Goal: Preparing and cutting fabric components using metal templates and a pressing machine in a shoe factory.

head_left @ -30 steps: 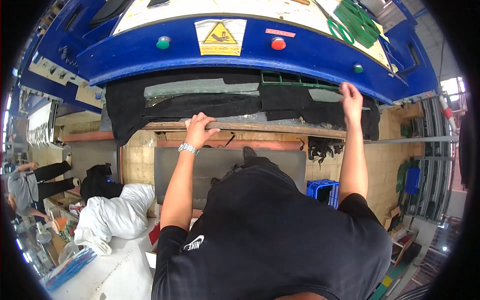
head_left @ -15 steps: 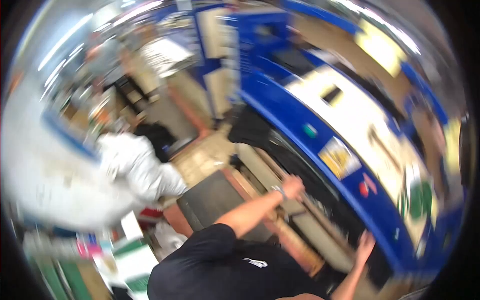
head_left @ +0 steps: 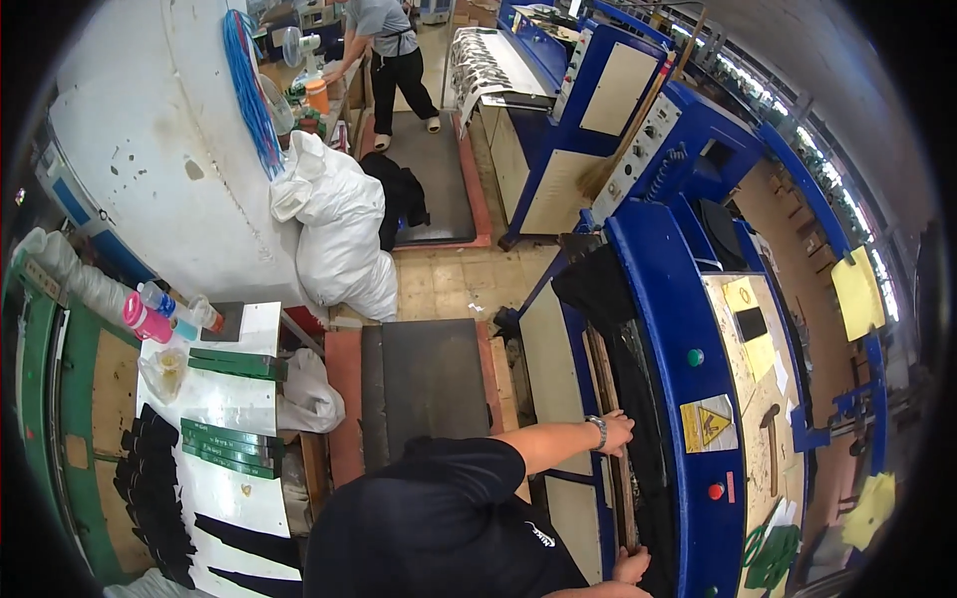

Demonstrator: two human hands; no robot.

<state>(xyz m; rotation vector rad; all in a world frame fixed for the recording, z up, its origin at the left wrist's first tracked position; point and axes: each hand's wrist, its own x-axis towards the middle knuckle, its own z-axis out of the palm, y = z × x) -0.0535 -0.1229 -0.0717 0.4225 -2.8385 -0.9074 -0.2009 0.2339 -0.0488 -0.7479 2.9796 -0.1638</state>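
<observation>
A long strip of black fabric (head_left: 636, 384) lies along the near side of the blue machine (head_left: 653, 289). My left hand (head_left: 618, 433), with a watch (head_left: 598, 431) at the wrist, is at the fabric's near edge, over a narrow wooden rail (head_left: 604, 374). Its fingers are curled closed, and what they grip is hidden. Closer to my body, my right hand (head_left: 631, 566) touches the same edge with bent fingers. Whatever is in its fingers cannot be made out.
On the machine's top lie a hammer (head_left: 771, 439) and green-handled scissors (head_left: 773, 558). A white table (head_left: 234, 399) at left holds green bars (head_left: 231, 447) and black fabric pieces (head_left: 155, 488). White sacks (head_left: 344, 244) stand beyond it. Another person (head_left: 389, 50) works farther off.
My view has swung round, so the machine now runs nearly straight away from me. Both hands remain along the rail; the right fingers, stretched out before, now look bent.
</observation>
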